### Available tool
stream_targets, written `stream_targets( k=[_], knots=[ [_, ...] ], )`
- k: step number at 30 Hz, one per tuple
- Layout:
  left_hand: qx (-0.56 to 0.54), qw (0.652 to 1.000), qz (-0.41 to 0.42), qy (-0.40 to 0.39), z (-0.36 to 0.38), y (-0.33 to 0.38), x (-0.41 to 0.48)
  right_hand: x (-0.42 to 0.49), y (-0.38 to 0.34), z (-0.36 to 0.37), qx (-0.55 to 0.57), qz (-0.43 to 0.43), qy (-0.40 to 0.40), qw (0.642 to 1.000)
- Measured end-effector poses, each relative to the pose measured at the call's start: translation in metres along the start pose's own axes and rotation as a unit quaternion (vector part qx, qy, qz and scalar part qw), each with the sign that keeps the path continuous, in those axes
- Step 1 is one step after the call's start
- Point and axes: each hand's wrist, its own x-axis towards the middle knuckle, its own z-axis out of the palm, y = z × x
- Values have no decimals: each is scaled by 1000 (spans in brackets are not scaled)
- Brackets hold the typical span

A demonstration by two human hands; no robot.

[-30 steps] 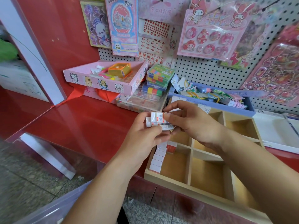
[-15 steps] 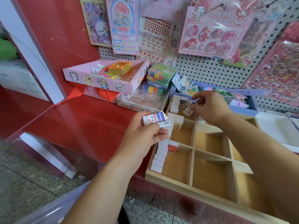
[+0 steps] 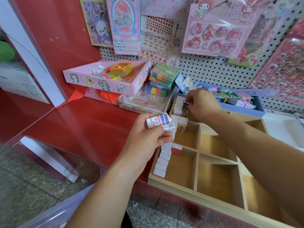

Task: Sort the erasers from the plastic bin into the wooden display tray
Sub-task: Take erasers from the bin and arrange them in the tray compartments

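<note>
The wooden display tray (image 3: pixel 198 152) with several square compartments lies on the red counter. White erasers (image 3: pixel 162 163) stand in a row along its left wall, and more erasers (image 3: pixel 178 105) stand in the far left compartment. My left hand (image 3: pixel 148 140) hovers over the tray's left edge, holding a small stack of white wrapped erasers (image 3: pixel 158 122). My right hand (image 3: pixel 201 102) reaches into the far left compartment and pinches one eraser (image 3: pixel 186 103) beside the row there. A corner of the clear plastic bin (image 3: pixel 54 213) shows at the bottom left.
A pink cardboard box (image 3: pixel 105 83) of small items and stacked coloured cases (image 3: pixel 162 78) sit behind the tray on the left. A blue tray (image 3: pixel 246 109) of packets lies behind it. Sticker packs hang on the pegboard (image 3: pixel 213 71). A white tray (image 3: pixel 283 129) is at right.
My right hand left the stack in my left hand with one eraser and moved away to the tray's far left compartment. My left hand stayed almost in place.
</note>
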Motion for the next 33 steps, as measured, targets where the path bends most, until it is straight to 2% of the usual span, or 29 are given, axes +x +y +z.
stream_targets(
  k=[10, 15, 17, 20, 22, 28, 31, 33],
  knots=[
    [0, 1000, 2, -3, 0, 1, -1, -1, 8, 1, -32, -25, 23, 999],
    [-6, 1000, 9, -3, 0, 1, -1, -33, -12, -24, 94, -32, 116, 988],
    [-6, 1000, 10, -1, 0, 2, -1, -57, -25, -37, 178, -27, 90, 980],
    [-8, 1000, 10, -6, 0, 2, -3, -88, -41, -45, 323, -48, -47, 944],
    [-12, 1000, 7, -14, 1, 3, -4, -97, -44, -39, 376, -62, -99, 919],
    [-42, 999, -12, -11, 2, 6, -5, -97, -37, -32, 483, -7, -121, 867],
    [-21, 1000, -11, -8, 1, 5, -4, -100, -36, -35, 499, -8, -138, 855],
    [-11, 1000, -11, -4, 1, 4, -4, -102, -32, -38, 516, 3, -117, 849]
  ],
)
